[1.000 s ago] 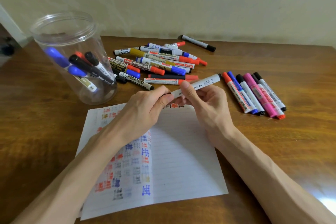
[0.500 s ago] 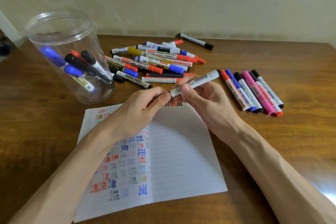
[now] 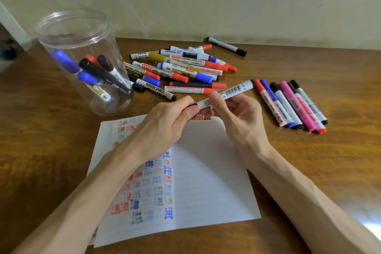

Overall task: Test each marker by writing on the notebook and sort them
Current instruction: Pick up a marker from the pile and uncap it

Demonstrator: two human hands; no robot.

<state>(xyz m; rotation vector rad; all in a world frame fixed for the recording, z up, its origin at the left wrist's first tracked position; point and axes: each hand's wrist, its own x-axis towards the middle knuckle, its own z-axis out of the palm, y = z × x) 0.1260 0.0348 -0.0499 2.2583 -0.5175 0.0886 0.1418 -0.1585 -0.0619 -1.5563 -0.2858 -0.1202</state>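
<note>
While right hand (image 3: 239, 117) pinches white marker (image 3: 228, 93), left hand (image 3: 165, 126) grips its cap (image 3: 189, 106), apparently, above notebook (image 3: 206, 181).

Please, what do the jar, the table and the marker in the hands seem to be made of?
The jar: probably clear plastic, glossy; one sees through its thin wall, though glass cannot be excluded. The table: wood or veneer, brown, with visible grain and a soft sheen. The marker: smooth white plastic barrel with a printed barcode.
</note>
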